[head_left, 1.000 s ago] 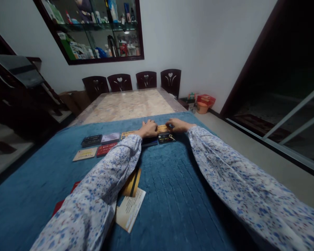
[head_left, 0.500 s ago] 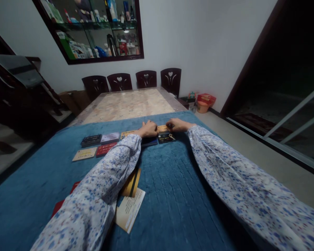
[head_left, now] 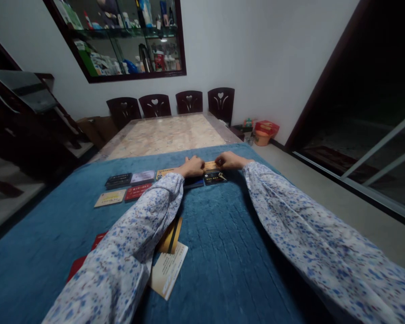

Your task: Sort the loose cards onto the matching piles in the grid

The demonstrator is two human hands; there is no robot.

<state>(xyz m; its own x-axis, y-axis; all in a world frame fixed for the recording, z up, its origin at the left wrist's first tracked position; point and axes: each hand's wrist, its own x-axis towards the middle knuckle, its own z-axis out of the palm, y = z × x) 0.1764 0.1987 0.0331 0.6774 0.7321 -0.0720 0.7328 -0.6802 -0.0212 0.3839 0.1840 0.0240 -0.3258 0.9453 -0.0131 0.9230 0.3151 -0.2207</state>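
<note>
A gold card (head_left: 210,166) lies at the far right end of a row of cards, between my two hands. My left hand (head_left: 193,166) has its fingers curled at the card's left edge. On the right edge my right hand (head_left: 230,160) pinches with thumb and fingers. Just in front is a black card (head_left: 216,177) with gold print. A dark blue card (head_left: 194,183) sits partly under my left hand. Further left are a yellow card (head_left: 164,172), a lavender card (head_left: 142,177), a black card stack (head_left: 119,180), a red card (head_left: 137,192) and a cream card (head_left: 110,198).
The cards rest on a blue plush cloth (head_left: 229,252) over a marble-patterned table (head_left: 168,135). Nearer me, a white-and-tan card (head_left: 170,270), a yellow card with a dark stripe (head_left: 171,238) and red cards (head_left: 76,266) lie partly under my left sleeve. Chairs (head_left: 220,102) line the far side.
My hands stay at the gold card; the right fingers shift very slightly. The cards look unmoved, and the whole view drifts a little.
</note>
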